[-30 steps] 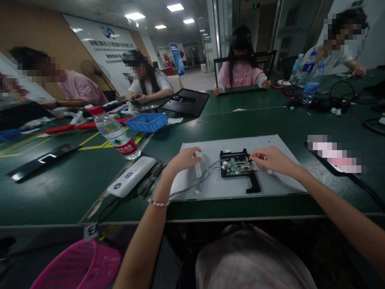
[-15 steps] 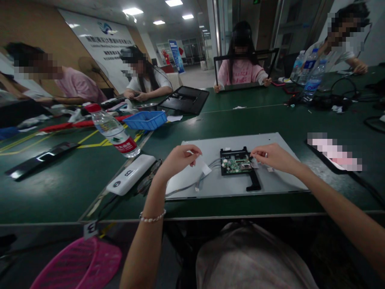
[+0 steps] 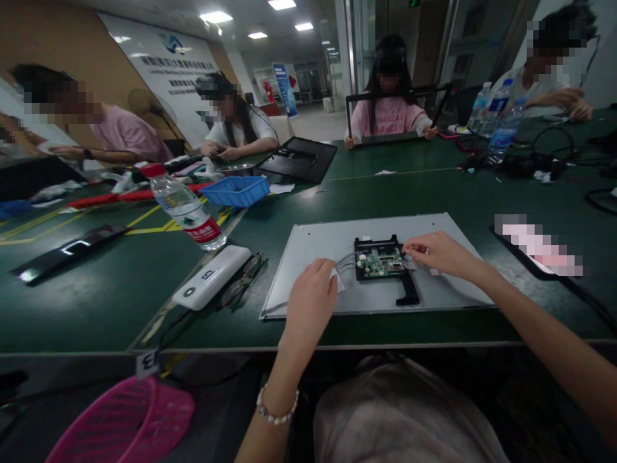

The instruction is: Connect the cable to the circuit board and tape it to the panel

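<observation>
A grey flat panel (image 3: pixel 299 251) lies on the table in front of me. On it sits a black plastic bracket (image 3: pixel 408 289) holding a green circuit board (image 3: pixel 378 265), with grey cables (image 3: pixel 346 260) running off its left side. My left hand (image 3: pixel 312 299) is over the panel's left part, fingers bent down by the cables. A small white strip (image 3: pixel 340 281) shows beside its fingertips; what they grip is hidden. My right hand (image 3: pixel 436 254) pinches at the bracket's right edge, above a whitish scrap (image 3: pixel 409 263). Whatever lies between those fingers is too small to name.
Left of the panel are eyeglasses (image 3: pixel 243 281), a white power bank (image 3: pixel 212 276), a water bottle (image 3: pixel 190 215) and a blue tray (image 3: pixel 236 191). A phone (image 3: pixel 535 247) lies right. Across the table, a person holds a black frame (image 3: pixel 385 139). A pink basket (image 3: pixel 120 418) stands below.
My left hand has moved right and down, from above the panel onto the cables and white strip. My right hand stays at the bracket's edge.
</observation>
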Available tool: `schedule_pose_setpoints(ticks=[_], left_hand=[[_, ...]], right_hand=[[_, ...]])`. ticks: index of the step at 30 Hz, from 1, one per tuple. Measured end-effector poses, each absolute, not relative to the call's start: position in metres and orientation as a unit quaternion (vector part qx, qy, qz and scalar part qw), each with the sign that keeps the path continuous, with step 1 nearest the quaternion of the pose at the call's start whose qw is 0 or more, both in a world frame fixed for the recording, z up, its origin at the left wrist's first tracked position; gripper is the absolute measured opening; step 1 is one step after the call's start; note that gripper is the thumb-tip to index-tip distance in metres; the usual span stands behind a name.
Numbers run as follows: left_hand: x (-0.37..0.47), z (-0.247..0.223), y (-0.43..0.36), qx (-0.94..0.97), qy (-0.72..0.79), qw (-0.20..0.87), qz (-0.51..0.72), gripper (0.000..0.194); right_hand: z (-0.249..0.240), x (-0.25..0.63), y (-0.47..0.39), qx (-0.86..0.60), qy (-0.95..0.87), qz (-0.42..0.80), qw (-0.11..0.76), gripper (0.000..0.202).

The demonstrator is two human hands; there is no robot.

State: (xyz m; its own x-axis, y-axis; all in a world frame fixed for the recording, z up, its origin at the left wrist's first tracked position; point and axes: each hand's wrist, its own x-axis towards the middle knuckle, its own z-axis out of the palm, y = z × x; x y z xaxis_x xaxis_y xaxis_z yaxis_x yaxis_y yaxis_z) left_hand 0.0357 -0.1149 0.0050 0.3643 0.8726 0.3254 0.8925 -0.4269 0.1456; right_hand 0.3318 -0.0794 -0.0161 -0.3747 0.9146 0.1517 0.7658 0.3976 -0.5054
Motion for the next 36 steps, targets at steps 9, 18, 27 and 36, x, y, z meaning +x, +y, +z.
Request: schedule_pose_setpoints(ticks=[9, 18, 27, 36], left_hand=[[0.036, -0.026, -0.115, -0.806, -0.577, 0.041, -0.128, 0.029], [0.040, -0.025, -0.121, -0.781, -0.611, 0.000, -0.129, 0.037], [0.037, -0.037, -0.120, -0.759, -0.622, 0.020, -0.191, 0.038], [0.037, -0.037, -0.125, -0.756, -0.622, 0.040, -0.199, 0.033]], right_hand=[[-0.017, 0.335, -0.079, -0.505, -0.820, 0.170, 0.211, 0.028], [-0.016, 0.336, -0.078, -0.498, -0.823, 0.162, 0.219, 0.026], [0.008, 0.298, -0.120, -0.469, -0.851, 0.066, 0.225, 0.025], [-0.010, 0.209, -0.156, -0.393, -0.879, 0.049, 0.267, 0.029]])
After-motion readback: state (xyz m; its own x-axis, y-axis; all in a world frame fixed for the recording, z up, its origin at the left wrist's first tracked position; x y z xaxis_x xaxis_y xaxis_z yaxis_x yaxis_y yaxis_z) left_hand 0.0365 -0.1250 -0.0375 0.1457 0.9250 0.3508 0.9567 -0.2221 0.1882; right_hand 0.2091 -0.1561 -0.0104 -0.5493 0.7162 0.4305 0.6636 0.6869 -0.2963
